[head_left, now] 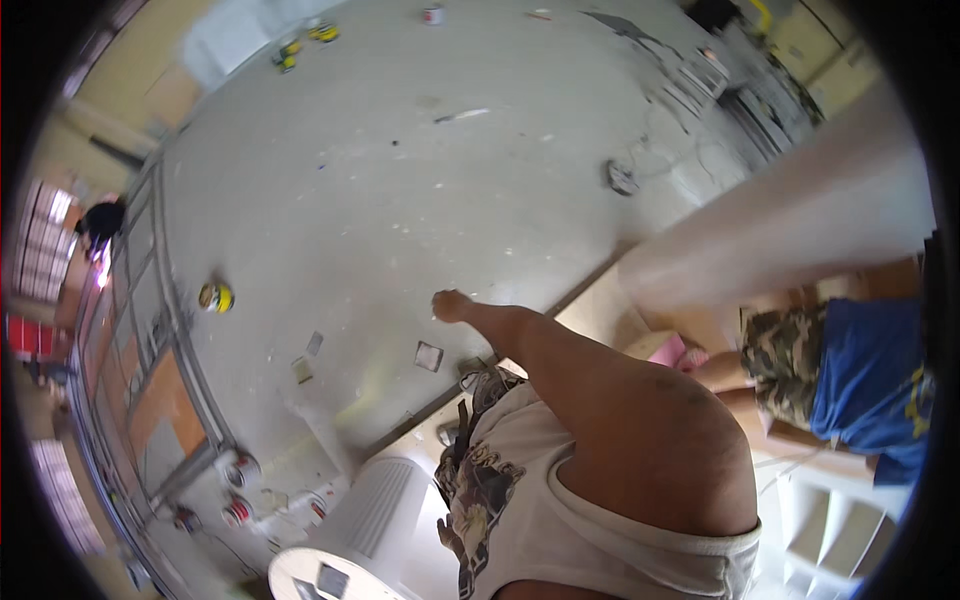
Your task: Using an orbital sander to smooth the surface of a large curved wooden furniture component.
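My right hand [452,306] is at the end of my bent bare arm, held out above the grey floor [390,235]. Its fingers look curled into a fist, and nothing shows in them. Beneath and nearest to it, a small square sheet with a dark border [429,356] lies on the floor. Two more small flat pieces, one pale [302,370] and one grey [315,344], lie farther left. My left hand is out of view. Close to my body stands a white fluted column [385,515] with a dark square pad [333,580] on its round top.
A metal frame [165,300] runs along the left, where a person [100,222] is beside a bright glow. Another person in a blue shirt [865,385] is at right, near a large pale cylinder [790,210]. A yellow can [215,297] and a paint can [237,512] stand on the floor.
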`<move>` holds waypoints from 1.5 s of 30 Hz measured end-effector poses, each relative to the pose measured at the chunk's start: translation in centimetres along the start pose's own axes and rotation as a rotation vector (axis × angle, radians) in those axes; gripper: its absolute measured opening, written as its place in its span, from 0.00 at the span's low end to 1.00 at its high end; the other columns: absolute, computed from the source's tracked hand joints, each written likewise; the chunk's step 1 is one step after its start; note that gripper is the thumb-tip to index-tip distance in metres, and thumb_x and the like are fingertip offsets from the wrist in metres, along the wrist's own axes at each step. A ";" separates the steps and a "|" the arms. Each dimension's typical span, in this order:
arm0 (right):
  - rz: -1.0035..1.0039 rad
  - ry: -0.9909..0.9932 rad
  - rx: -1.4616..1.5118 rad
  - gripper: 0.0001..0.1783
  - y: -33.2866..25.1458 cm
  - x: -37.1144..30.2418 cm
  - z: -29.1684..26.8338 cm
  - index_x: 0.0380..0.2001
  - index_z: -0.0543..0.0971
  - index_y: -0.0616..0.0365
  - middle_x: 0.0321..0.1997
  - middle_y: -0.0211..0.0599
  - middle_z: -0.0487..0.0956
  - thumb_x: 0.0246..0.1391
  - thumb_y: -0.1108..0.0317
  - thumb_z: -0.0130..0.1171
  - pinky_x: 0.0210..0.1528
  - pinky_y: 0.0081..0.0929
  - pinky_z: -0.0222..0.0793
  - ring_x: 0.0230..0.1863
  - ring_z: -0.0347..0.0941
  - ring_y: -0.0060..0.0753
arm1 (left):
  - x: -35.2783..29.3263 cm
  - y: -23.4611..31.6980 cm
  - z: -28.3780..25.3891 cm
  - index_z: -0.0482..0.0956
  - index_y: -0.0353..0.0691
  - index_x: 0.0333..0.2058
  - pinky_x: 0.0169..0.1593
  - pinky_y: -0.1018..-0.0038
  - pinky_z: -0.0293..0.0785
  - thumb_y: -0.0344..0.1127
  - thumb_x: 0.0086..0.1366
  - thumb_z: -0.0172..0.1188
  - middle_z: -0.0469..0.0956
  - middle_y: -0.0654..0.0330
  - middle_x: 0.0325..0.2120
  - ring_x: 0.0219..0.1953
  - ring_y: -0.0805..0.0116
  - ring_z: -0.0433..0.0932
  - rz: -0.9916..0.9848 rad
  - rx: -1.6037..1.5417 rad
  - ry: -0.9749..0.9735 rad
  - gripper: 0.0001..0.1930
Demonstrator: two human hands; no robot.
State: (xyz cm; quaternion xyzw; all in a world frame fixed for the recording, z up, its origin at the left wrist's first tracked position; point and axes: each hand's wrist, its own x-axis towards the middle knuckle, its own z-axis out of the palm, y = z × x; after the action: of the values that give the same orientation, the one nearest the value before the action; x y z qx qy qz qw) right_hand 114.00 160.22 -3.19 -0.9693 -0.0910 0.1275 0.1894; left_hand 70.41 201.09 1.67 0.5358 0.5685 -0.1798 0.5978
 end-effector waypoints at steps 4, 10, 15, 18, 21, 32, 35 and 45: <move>0.165 -0.077 -0.238 0.12 10.9 -7.5 1.9 0.24 0.84 0.55 0.33 0.42 0.83 0.51 0.65 0.53 0.41 0.40 0.79 0.40 0.80 0.45 | 3.7 7.0 3.5 0.69 0.41 0.56 0.46 0.63 0.72 0.50 0.69 0.50 0.75 0.54 0.47 0.47 0.60 0.74 0.045 0.115 -0.088 0.23; 0.926 -0.500 0.196 0.22 11.4 -25.0 3.0 0.48 0.81 0.62 0.56 0.50 0.78 0.62 0.61 0.45 0.60 0.44 0.70 0.60 0.73 0.52 | 7.9 16.5 5.2 0.71 0.41 0.54 0.44 0.64 0.72 0.50 0.69 0.51 0.76 0.55 0.44 0.44 0.61 0.74 0.123 0.261 -0.172 0.22; 1.066 -0.740 0.485 0.17 1.2 -28.1 2.6 0.43 0.81 0.66 0.44 0.50 0.81 0.59 0.66 0.49 0.43 0.36 0.75 0.43 0.78 0.41 | 11.7 23.6 6.3 0.72 0.41 0.52 0.43 0.65 0.72 0.50 0.69 0.51 0.76 0.55 0.42 0.42 0.62 0.75 0.150 0.368 -0.215 0.22; 0.691 -0.868 0.305 0.18 -2.0 -23.4 8.2 0.35 0.83 0.66 0.31 0.44 0.83 0.61 0.62 0.51 0.27 0.32 0.75 0.25 0.78 0.35 | 13.8 26.6 6.0 0.73 0.40 0.51 0.41 0.65 0.72 0.50 0.69 0.52 0.77 0.55 0.40 0.40 0.63 0.75 0.108 0.369 -0.197 0.21; 0.696 -0.818 0.341 0.17 -3.2 -15.9 10.0 0.38 0.82 0.65 0.34 0.45 0.83 0.60 0.61 0.52 0.32 0.33 0.74 0.30 0.78 0.36 | 17.3 30.3 4.9 0.74 0.40 0.49 0.40 0.65 0.73 0.50 0.68 0.52 0.77 0.56 0.39 0.39 0.64 0.75 0.091 0.366 -0.166 0.21; 0.299 -0.607 0.427 0.22 -8.5 24.3 17.3 0.50 0.79 0.61 0.48 0.48 0.81 0.57 0.58 0.56 0.50 0.37 0.72 0.48 0.78 0.42 | 39.1 46.0 1.5 0.78 0.39 0.45 0.37 0.67 0.73 0.50 0.68 0.53 0.78 0.56 0.33 0.33 0.66 0.76 0.565 0.666 0.037 0.20; 0.473 -0.551 0.676 0.24 -1.4 40.2 16.6 0.53 0.78 0.60 0.51 0.49 0.81 0.57 0.57 0.57 0.55 0.38 0.71 0.53 0.78 0.44 | 39.1 59.9 9.8 0.72 0.41 0.57 0.39 0.69 0.75 0.52 0.68 0.54 0.81 0.60 0.42 0.39 0.68 0.78 0.387 -0.243 -0.080 0.25; -0.414 -0.904 -0.266 0.21 -24.1 60.8 14.3 0.51 0.79 0.56 0.50 0.44 0.81 0.60 0.57 0.52 0.55 0.37 0.71 0.53 0.77 0.41 | 42.3 51.4 -2.0 0.81 0.34 0.36 0.33 0.62 0.72 0.45 0.62 0.56 0.79 0.56 0.25 0.29 0.64 0.77 0.077 -0.263 0.522 0.18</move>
State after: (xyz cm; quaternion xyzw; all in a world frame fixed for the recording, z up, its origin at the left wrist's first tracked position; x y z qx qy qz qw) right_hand 164.67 200.73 -19.57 -0.7948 -0.3691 0.4809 0.0276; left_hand 124.08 238.02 -12.37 0.5032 0.7005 0.0622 0.5022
